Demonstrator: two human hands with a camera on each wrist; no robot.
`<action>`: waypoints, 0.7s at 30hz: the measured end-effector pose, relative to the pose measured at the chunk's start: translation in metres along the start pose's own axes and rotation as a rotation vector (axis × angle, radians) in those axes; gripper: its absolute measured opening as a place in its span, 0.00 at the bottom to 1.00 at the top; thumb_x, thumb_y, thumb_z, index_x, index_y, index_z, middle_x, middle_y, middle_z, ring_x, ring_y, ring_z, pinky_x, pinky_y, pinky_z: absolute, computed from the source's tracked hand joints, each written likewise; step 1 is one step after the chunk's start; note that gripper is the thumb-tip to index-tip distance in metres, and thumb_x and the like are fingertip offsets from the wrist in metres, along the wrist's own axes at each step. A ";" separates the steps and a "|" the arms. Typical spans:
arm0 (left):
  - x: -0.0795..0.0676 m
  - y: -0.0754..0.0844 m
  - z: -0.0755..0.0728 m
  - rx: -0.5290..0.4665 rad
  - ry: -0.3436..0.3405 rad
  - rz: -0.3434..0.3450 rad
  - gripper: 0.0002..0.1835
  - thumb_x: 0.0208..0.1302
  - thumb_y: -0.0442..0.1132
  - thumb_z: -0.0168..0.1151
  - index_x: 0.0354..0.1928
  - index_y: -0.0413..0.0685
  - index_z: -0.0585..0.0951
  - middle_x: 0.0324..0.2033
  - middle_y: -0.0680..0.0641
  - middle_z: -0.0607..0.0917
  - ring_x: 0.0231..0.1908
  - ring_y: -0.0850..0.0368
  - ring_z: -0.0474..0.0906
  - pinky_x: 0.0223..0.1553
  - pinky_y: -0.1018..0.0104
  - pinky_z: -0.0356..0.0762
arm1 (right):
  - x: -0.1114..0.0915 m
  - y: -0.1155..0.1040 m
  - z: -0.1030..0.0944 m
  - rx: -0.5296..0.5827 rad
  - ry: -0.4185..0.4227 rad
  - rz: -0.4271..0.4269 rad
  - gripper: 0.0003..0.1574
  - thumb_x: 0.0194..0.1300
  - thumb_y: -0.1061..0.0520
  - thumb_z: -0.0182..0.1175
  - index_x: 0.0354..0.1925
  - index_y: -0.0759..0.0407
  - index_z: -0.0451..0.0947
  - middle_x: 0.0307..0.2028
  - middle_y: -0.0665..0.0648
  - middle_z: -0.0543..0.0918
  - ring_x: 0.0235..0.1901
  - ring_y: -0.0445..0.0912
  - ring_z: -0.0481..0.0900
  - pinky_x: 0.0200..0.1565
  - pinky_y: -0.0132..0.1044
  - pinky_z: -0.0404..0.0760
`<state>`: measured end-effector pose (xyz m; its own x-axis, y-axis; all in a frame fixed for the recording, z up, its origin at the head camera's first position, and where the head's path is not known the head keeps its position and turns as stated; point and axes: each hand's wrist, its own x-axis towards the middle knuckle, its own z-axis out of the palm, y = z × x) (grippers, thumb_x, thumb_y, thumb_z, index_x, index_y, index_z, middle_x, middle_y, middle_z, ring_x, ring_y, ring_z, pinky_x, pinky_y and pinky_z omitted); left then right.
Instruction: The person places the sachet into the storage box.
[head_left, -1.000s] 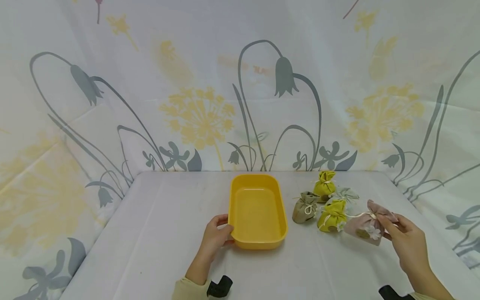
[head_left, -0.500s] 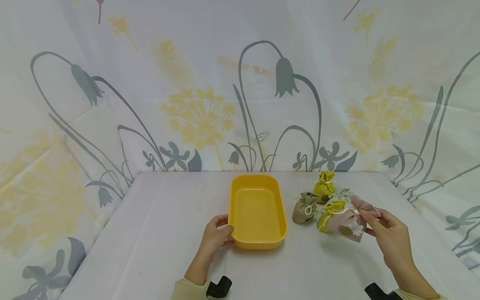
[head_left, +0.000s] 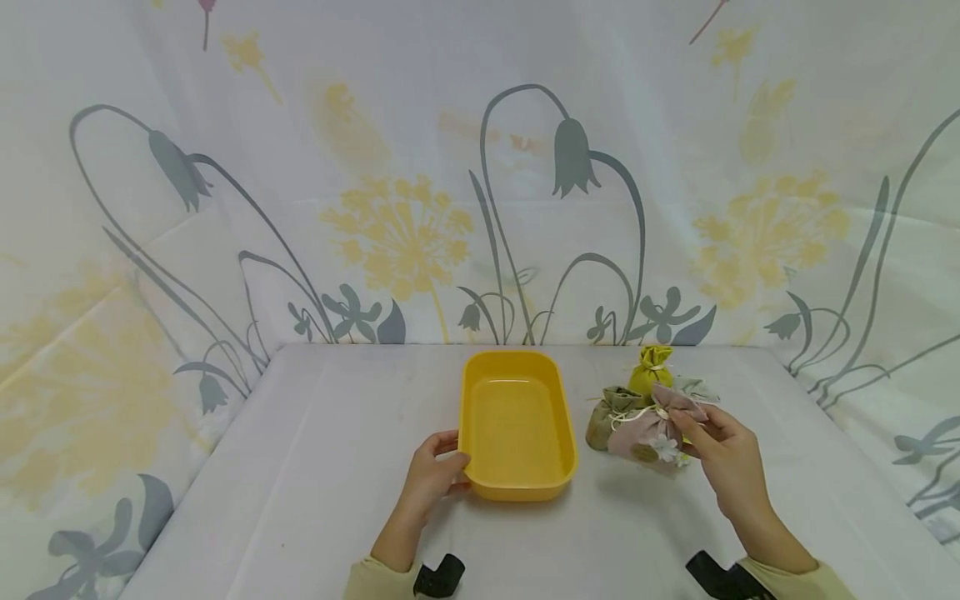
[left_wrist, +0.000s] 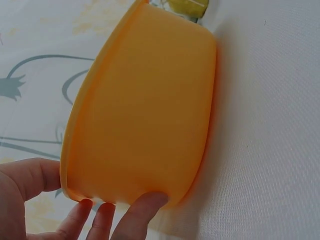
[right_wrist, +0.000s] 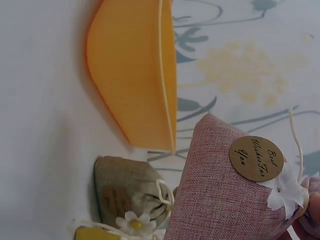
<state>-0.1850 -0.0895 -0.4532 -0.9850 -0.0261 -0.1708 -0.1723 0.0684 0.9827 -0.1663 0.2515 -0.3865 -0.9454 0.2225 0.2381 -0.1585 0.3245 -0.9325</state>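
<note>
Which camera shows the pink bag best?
The right wrist view. It shows the pink bag up close, with its round sticker readable. The head view shows it smaller, pinched by the right hand. I can't see it in the left wrist view.

The head view is softly lit, wrist views dimmer.

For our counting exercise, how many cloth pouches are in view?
5: pink pouch in the right hand, olive pouch to its left, yellow pouch at the back, pale pouch behind the hand, second yellow pouch mostly hidden behind the pink one. More may be hidden.
</note>
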 end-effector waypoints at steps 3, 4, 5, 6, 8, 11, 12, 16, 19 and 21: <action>-0.001 0.000 0.000 0.000 -0.002 0.001 0.25 0.57 0.33 0.59 0.58 0.33 0.69 0.51 0.36 0.72 0.34 0.53 0.78 0.32 0.57 0.82 | 0.002 -0.003 0.010 -0.014 -0.014 0.002 0.21 0.65 0.54 0.58 0.46 0.72 0.74 0.31 0.35 0.78 0.32 0.32 0.78 0.31 0.28 0.80; 0.000 0.000 0.000 0.000 -0.001 0.001 0.25 0.57 0.33 0.59 0.57 0.33 0.69 0.51 0.36 0.72 0.34 0.53 0.78 0.32 0.57 0.82 | 0.002 -0.004 0.013 -0.007 -0.021 -0.001 0.21 0.65 0.54 0.58 0.46 0.73 0.74 0.31 0.36 0.79 0.32 0.32 0.78 0.31 0.29 0.80; 0.000 0.000 0.000 0.000 0.000 -0.002 0.25 0.57 0.33 0.59 0.57 0.33 0.69 0.51 0.36 0.72 0.34 0.53 0.78 0.32 0.58 0.82 | 0.002 -0.006 0.016 0.003 -0.027 -0.004 0.22 0.65 0.55 0.58 0.47 0.74 0.73 0.31 0.37 0.79 0.32 0.33 0.78 0.31 0.29 0.81; 0.000 0.000 0.000 0.000 0.002 -0.005 0.25 0.57 0.33 0.59 0.57 0.34 0.69 0.51 0.36 0.72 0.35 0.53 0.78 0.32 0.58 0.82 | 0.002 -0.007 0.019 0.012 -0.035 -0.007 0.22 0.64 0.55 0.59 0.47 0.74 0.73 0.32 0.38 0.79 0.31 0.33 0.78 0.31 0.29 0.81; 0.001 0.000 0.001 0.003 0.003 0.000 0.25 0.57 0.33 0.59 0.57 0.33 0.69 0.51 0.36 0.72 0.35 0.52 0.78 0.32 0.58 0.82 | 0.004 -0.010 0.025 0.036 -0.052 -0.015 0.19 0.63 0.56 0.60 0.45 0.72 0.75 0.32 0.41 0.80 0.31 0.34 0.79 0.31 0.29 0.81; 0.002 0.000 0.001 0.003 0.007 -0.002 0.25 0.56 0.33 0.59 0.57 0.34 0.70 0.50 0.36 0.72 0.35 0.52 0.78 0.32 0.59 0.82 | 0.008 -0.015 0.034 0.073 -0.088 -0.026 0.18 0.63 0.58 0.60 0.44 0.73 0.75 0.32 0.42 0.80 0.31 0.35 0.80 0.32 0.29 0.81; 0.002 0.000 0.001 0.005 0.007 -0.003 0.25 0.56 0.33 0.59 0.57 0.34 0.70 0.50 0.36 0.72 0.35 0.52 0.78 0.32 0.59 0.82 | 0.009 -0.017 0.036 0.087 -0.102 -0.028 0.18 0.63 0.58 0.60 0.44 0.73 0.75 0.32 0.43 0.81 0.31 0.35 0.80 0.33 0.29 0.81; 0.001 0.000 0.000 0.007 0.007 -0.009 0.25 0.57 0.33 0.59 0.57 0.34 0.69 0.50 0.37 0.72 0.35 0.53 0.78 0.32 0.59 0.82 | 0.016 -0.027 0.048 0.089 -0.163 -0.005 0.23 0.62 0.55 0.61 0.47 0.74 0.73 0.32 0.43 0.82 0.33 0.35 0.80 0.35 0.30 0.81; -0.001 0.001 0.000 0.004 -0.002 -0.004 0.25 0.57 0.32 0.59 0.57 0.33 0.69 0.50 0.36 0.72 0.35 0.53 0.78 0.32 0.58 0.82 | 0.023 -0.035 0.056 0.072 -0.202 0.031 0.26 0.61 0.52 0.62 0.47 0.72 0.74 0.34 0.47 0.82 0.33 0.36 0.79 0.36 0.31 0.81; -0.002 0.001 0.000 0.001 -0.007 -0.002 0.25 0.57 0.33 0.59 0.58 0.33 0.68 0.50 0.36 0.72 0.35 0.53 0.78 0.32 0.57 0.82 | 0.028 -0.039 0.062 0.066 -0.223 0.062 0.27 0.60 0.50 0.63 0.49 0.69 0.74 0.36 0.50 0.82 0.34 0.38 0.79 0.37 0.32 0.81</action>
<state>-0.1835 -0.0898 -0.4515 -0.9847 -0.0188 -0.1731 -0.1740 0.0698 0.9823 -0.2038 0.1884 -0.3607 -0.9922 0.0292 0.1213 -0.1100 0.2541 -0.9609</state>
